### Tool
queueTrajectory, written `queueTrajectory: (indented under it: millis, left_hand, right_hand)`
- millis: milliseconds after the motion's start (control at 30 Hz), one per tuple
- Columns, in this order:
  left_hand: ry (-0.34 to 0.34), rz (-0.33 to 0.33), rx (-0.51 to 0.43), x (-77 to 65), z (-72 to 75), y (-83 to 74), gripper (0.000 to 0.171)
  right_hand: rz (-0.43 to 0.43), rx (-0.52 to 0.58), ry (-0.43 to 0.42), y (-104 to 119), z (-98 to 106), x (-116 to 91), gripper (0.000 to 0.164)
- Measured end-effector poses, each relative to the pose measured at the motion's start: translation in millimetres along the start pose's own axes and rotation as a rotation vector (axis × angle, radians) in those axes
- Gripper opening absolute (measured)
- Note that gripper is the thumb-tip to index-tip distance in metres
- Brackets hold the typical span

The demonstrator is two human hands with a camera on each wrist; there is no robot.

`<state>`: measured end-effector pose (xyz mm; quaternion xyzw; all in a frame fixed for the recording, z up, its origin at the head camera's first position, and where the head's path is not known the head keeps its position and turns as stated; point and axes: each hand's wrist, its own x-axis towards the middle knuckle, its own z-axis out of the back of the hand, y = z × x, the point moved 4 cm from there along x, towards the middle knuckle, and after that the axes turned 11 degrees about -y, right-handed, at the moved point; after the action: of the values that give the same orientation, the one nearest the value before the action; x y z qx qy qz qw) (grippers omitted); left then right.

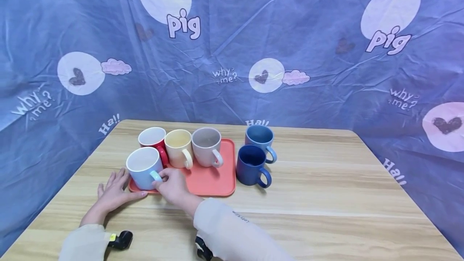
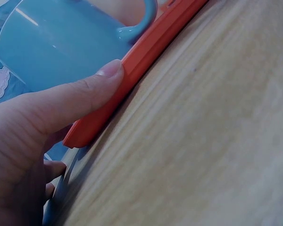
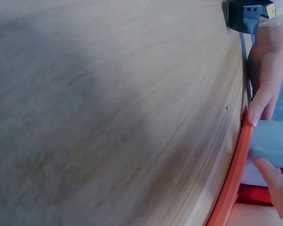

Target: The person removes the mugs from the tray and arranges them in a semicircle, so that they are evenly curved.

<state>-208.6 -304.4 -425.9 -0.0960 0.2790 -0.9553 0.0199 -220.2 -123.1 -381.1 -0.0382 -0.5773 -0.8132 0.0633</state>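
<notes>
A light blue mug (image 1: 140, 175) with a white inside stands at the front left corner of the coral-red tray (image 1: 210, 186). My right hand (image 1: 175, 185) pinches its handle between thumb and fingers, as the right wrist view also shows. Beside that corner is my left hand (image 1: 115, 193), fingers spread on the table and thumb reaching along the tray's front rim (image 2: 132, 66). Behind the light blue mug, a red mug (image 1: 151, 137), a cream mug (image 1: 177, 148) and a grey mug (image 1: 206, 148) form a row on the tray, handles toward the front right.
Right of the tray, a dark blue mug (image 1: 249, 168) stands on the wooden table (image 1: 326, 192) in front of a medium blue mug (image 1: 259, 135). A printed blue cloth (image 1: 224, 51) hangs behind the table and along its sides.
</notes>
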Motion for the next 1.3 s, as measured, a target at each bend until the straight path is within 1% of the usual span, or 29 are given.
queueTrajectory:
  millis: [133, 267, 467, 567, 700, 933, 1233, 1300]
  left_hand:
    - [-0.001, 0.003, 0.002, -0.1, 0.3, -0.4, 0.105]
    - [0.003, 0.007, -0.006, -0.4, 0.8, -1.2, 0.106]
    - [0.014, 0.016, -0.010, -0.6, 0.5, -2.0, 0.106]
    - [0.014, 0.018, -0.012, -0.4, 0.6, -2.1, 0.105]
    - [0.012, 0.017, -0.016, 0.0, 0.6, -1.3, 0.106]
    - [0.011, 0.027, -0.039, -0.1, 0.0, 0.3, 0.106]
    - [0.014, 0.027, -0.053, -0.3, 1.2, -0.6, 0.100]
    - [0.013, 0.026, -0.051, -0.6, 1.7, -0.8, 0.099]
  right_hand:
    - [0.033, -0.003, -0.037, 1.6, -0.2, 0.5, 0.008]
    - [0.033, 0.007, -0.061, 2.6, 0.1, -0.6, 0.005]
    - [0.037, 0.061, -0.110, 3.7, 2.6, -1.9, 0.004]
    - [0.035, 0.080, -0.118, 5.0, 5.0, -2.0, 0.004]
    - [0.027, 0.101, -0.114, 7.1, 8.7, -2.1, 0.005]
    - [0.014, 0.203, -0.067, 13.0, 16.3, -0.7, 0.007]
    - [0.045, 0.200, -0.047, 27.8, 38.9, 2.7, 0.008]
    - [0.073, 0.205, -0.047, 32.8, 45.7, 3.8, 0.009]
